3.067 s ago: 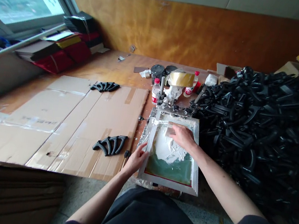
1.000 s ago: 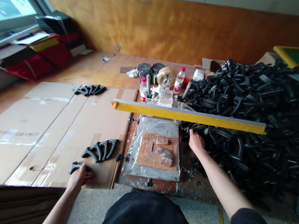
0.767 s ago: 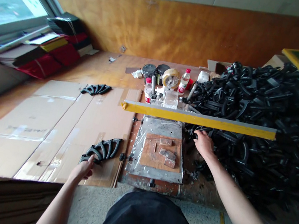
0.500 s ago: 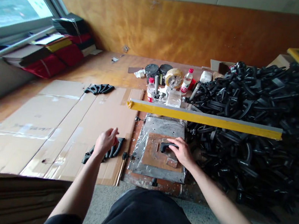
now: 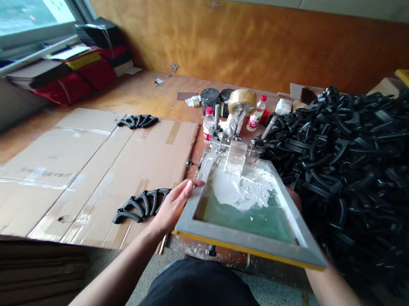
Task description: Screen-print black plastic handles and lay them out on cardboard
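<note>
A screen printing frame, with a grey rim, yellow front edge and green mesh, lies over the work plate and hides most of it. White paste is spread across the far part of the mesh. My left hand is closed at the frame's left rim. On the right side, my right hand is mostly behind the frame, its fingers hidden. A fan-like row of black curved handles lies on cardboard beside my left hand. A clear block stands at the frame's far end.
A large heap of black handles rises on the right. Behind the frame are bottles with red caps, dark tubs and a tape roll. Another row of handles lies farther back on the cardboard. Red folders sit by the window.
The frame has swung down from edge-on and now covers the plate. My left hand has moved right from the handle row to the rim. My right hand has left the black handle on the plate.
</note>
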